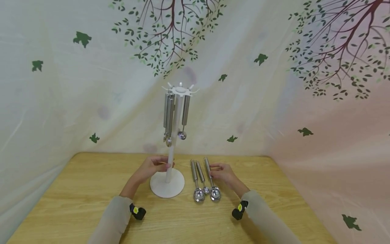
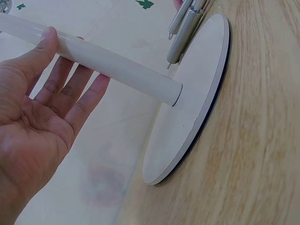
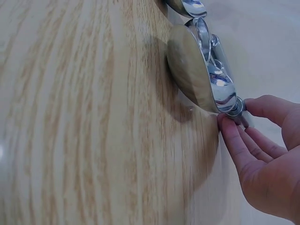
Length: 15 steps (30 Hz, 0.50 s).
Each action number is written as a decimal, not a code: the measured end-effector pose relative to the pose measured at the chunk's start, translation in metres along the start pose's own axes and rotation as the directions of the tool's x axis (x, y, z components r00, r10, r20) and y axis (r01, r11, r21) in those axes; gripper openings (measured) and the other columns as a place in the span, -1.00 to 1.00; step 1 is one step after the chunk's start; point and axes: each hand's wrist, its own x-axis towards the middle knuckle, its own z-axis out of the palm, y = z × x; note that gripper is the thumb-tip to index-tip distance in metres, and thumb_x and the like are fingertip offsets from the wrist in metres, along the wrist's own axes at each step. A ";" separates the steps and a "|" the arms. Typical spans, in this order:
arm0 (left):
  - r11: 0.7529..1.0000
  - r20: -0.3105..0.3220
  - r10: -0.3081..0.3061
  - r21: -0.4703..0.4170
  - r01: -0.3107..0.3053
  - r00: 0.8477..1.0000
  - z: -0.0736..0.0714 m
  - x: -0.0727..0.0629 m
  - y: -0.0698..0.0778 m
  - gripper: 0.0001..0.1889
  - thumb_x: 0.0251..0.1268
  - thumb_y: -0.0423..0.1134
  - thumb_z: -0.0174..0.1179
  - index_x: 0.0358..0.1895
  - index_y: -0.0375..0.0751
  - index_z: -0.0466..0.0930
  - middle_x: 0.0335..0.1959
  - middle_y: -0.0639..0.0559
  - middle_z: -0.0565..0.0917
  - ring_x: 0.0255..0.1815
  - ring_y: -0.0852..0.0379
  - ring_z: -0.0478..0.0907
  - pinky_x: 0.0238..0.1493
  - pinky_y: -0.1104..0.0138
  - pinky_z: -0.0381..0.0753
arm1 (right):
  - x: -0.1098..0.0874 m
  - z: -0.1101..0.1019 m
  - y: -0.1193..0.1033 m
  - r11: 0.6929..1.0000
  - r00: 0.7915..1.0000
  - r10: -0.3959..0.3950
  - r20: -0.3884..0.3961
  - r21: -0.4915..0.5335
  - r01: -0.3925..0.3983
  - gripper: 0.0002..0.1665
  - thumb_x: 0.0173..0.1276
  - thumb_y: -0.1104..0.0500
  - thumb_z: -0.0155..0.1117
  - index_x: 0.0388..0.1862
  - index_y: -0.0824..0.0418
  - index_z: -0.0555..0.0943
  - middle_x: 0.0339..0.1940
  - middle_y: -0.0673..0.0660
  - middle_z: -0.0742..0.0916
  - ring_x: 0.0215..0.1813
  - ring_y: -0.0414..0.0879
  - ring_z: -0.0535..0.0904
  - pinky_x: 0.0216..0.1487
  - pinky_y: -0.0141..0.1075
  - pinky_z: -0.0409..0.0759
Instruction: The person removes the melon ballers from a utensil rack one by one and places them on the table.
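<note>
My left hand (image 1: 153, 166) grips the pole of a white utensil stand (image 1: 168, 183), thumb on one side and fingers on the other, just above its round base (image 2: 187, 108). Several metal scoops (image 1: 169, 117) hang from the hooked ring at the top. Right of the base, three ice cream scoops lie side by side on the table, bowls toward me. The middle one (image 1: 201, 173) is smaller than the left one (image 1: 199, 195). My right hand (image 1: 223, 172) pinches the handle of the rightmost ice cream scoop (image 3: 192, 70), whose bowl and inner scraper show in the right wrist view.
The light wooden table (image 1: 91, 189) ends at a hanging cloth (image 1: 122, 84) printed with branches and green birds. The stand's hooked top (image 1: 180, 89) rises well above the hands, in front of the cloth.
</note>
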 end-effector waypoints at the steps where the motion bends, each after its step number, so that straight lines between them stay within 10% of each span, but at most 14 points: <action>1: 1.000 -0.001 0.000 0.000 0.000 1.000 0.000 0.000 0.000 -0.64 0.45 -0.39 0.22 0.18 -0.60 0.55 0.08 -0.41 0.70 -0.03 0.27 0.73 0.07 0.32 0.74 | 0.000 0.000 0.000 1.000 1.000 -0.005 0.001 -0.005 0.005 -0.53 0.31 0.42 0.39 0.20 0.48 0.57 -0.02 0.41 0.76 -0.17 -0.13 0.73 -0.04 -0.26 0.77; 15: 1.000 0.003 -0.003 0.011 0.003 1.000 0.000 0.000 0.001 -0.64 0.45 -0.38 0.22 0.19 -0.58 0.55 0.12 -0.51 0.64 -0.02 0.28 0.73 0.07 0.30 0.75 | -0.003 0.008 0.001 0.992 0.995 -0.080 -0.058 -0.104 0.073 -0.65 0.29 0.41 0.41 0.06 0.44 0.65 -0.08 0.40 0.78 -0.17 -0.05 0.76 -0.17 -0.27 0.79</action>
